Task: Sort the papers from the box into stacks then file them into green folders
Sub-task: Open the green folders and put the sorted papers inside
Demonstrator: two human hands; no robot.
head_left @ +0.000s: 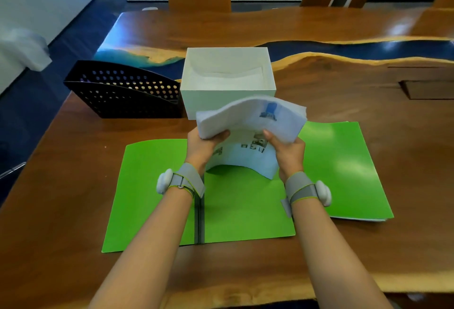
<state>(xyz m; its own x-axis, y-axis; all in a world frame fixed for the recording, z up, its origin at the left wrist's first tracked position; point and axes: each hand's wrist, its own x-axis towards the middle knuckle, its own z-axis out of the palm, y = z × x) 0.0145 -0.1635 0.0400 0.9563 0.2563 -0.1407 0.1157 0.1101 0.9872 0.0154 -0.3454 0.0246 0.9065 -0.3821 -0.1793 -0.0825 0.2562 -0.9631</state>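
Note:
Both hands hold a bent stack of white printed papers (248, 122) above an open green folder (157, 186) lying flat on the table. My left hand (205, 145) grips the stack's left side, and my right hand (287, 150) grips its right side. The lowest sheet curls down and touches the folder. Behind the stack stands the white box (228, 95), with some white paper lying in its bottom. A second, closed green folder (344, 168) lies to the right, with white sheet edges showing at its lower right corner.
A black perforated file rack (122, 90) stands left of the box. The wooden table (368, 102) has a blue resin strip across its back and a recessed hatch at the right. Wooden chairs stand beyond the far edge.

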